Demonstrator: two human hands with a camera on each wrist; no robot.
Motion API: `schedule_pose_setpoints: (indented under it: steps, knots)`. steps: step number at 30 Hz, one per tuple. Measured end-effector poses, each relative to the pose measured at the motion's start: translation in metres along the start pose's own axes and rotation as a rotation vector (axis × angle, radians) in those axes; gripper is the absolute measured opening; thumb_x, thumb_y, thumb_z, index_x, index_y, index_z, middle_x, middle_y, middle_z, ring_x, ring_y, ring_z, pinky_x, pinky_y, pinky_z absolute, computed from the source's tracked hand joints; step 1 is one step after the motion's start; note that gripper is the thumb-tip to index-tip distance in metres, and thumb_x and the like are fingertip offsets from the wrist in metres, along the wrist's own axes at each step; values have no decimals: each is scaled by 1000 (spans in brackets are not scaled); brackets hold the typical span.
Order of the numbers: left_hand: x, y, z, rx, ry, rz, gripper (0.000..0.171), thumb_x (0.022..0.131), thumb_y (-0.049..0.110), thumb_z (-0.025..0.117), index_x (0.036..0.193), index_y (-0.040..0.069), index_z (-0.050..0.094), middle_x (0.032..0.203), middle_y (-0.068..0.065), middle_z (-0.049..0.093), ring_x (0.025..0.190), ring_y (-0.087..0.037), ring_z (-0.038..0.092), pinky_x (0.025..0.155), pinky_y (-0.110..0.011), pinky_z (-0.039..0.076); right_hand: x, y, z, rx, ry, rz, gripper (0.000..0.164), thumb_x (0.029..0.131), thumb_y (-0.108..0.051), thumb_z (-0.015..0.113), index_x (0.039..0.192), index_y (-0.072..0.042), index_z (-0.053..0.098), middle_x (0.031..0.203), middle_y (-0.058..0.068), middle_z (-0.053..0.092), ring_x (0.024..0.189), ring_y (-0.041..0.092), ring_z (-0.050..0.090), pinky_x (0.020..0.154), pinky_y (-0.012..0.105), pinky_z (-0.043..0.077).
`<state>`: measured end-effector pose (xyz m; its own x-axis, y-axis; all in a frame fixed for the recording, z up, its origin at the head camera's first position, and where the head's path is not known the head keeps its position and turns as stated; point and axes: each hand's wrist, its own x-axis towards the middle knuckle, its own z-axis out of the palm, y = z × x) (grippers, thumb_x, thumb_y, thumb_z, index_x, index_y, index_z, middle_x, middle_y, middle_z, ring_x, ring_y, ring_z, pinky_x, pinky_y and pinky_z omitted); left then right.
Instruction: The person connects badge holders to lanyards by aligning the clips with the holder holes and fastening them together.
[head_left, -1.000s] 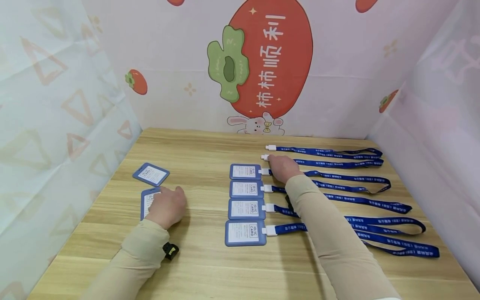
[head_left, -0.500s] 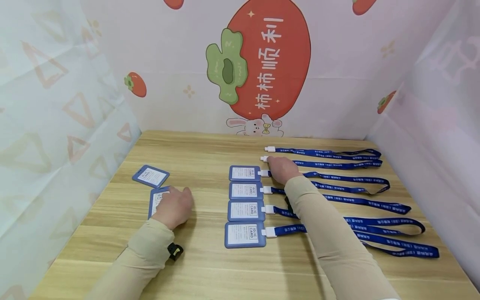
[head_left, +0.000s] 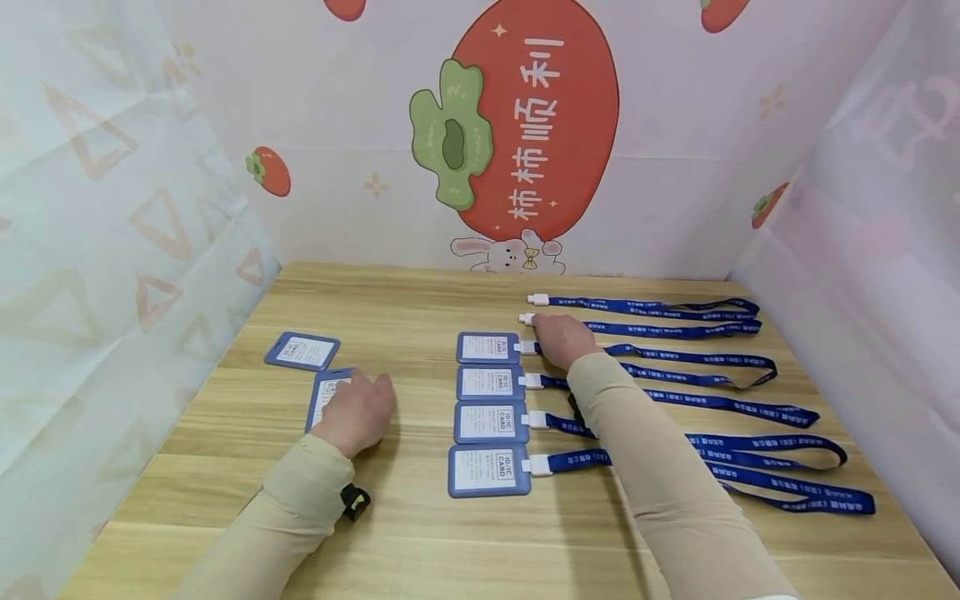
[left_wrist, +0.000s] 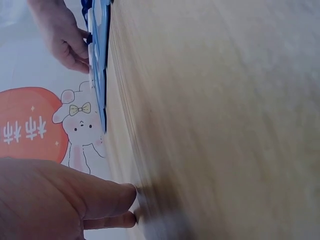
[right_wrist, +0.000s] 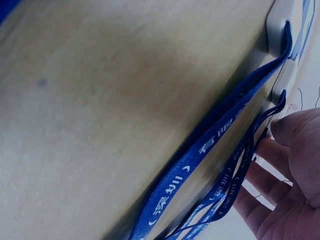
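In the head view my left hand (head_left: 356,412) is on the right side of a blue-framed ID card holder (head_left: 323,398), covering much of it. In the left wrist view its thumb and a finger reach down to the table, with the exact grip on the holder hidden. My right hand (head_left: 564,340) pinches the white clip (head_left: 527,318) of a blue lanyard (head_left: 675,329), second from the back. Another loose card holder (head_left: 302,351) lies tilted behind my left hand. Farthest back lies one more lanyard (head_left: 652,307) with a bare clip.
Several card holders (head_left: 490,470) joined to blue lanyards (head_left: 795,492) lie in a column mid-table, straps running right under my right forearm (head_left: 660,475). The wooden table (head_left: 405,533) meets a printed cloth backdrop (head_left: 337,200) behind, with cloth walls on both sides.
My left hand has slid to the right across the table, and the card holder under it has moved along. My right hand stays at the same lanyard clip.
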<state>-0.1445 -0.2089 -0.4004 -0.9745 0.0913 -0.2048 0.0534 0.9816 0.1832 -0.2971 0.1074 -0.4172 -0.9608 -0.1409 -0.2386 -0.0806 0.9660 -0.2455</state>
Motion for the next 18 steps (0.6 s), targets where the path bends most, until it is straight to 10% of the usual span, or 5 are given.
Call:
schedule_pose_setpoints:
  steps: [18]
  knots:
    - [7,4,-3,41,12,101,15,100,0,49,111,-6,59,99,-26,56,81,-35,56,66,-51,58,-4,-2,-1,28,8,16,41,113,-35,35,140,-14,56,141,15,63,112,33,61,108,54,52]
